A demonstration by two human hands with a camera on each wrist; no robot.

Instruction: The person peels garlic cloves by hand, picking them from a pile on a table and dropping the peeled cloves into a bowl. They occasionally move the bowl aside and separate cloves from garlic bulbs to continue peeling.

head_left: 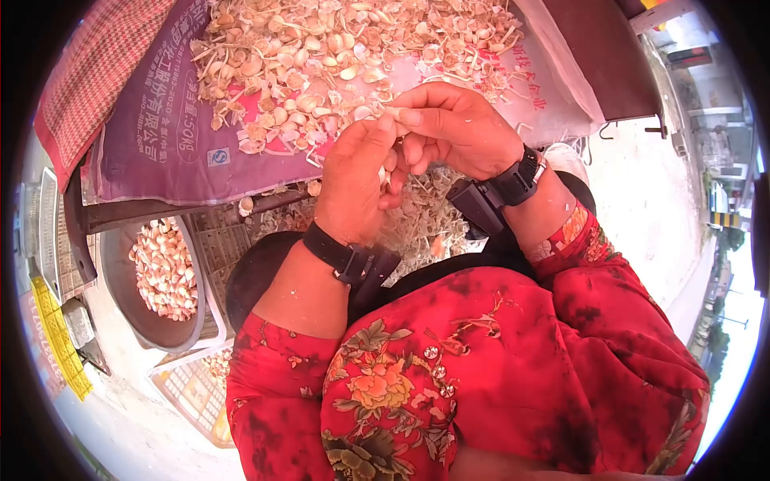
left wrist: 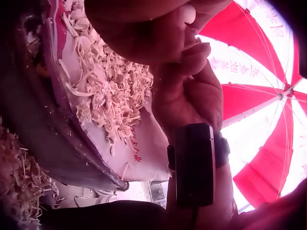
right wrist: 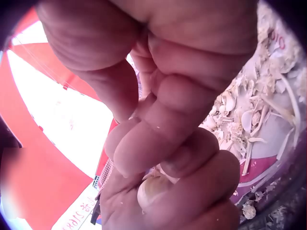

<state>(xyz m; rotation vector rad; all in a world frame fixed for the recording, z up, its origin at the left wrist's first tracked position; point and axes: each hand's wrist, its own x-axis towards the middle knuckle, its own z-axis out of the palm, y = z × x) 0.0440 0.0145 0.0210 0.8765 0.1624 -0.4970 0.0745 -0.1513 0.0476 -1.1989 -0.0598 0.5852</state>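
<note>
In the head view the left hand [head_left: 353, 184] and right hand [head_left: 457, 132] meet at their fingertips over the near edge of a purple-and-white printed sack [head_left: 160, 152]. A pale garlic clove [right wrist: 152, 190] lies in the left hand's curled fingers [right wrist: 192, 199] in the right wrist view. The right hand's fingers are bent, with thumb and fingertips brought against the left hand; whatever is between them is hidden. Garlic cloves [head_left: 309, 100] and dry skins lie on the sack just beyond both hands.
A grey basin of cloves [head_left: 164, 268] stands at lower left, beside a plastic crate [head_left: 192, 385]. More skins [head_left: 425, 212] lie below the hands, under the table edge. A checked cloth [head_left: 104, 72] covers the left corner. A red-and-white umbrella [left wrist: 259, 187] is overhead.
</note>
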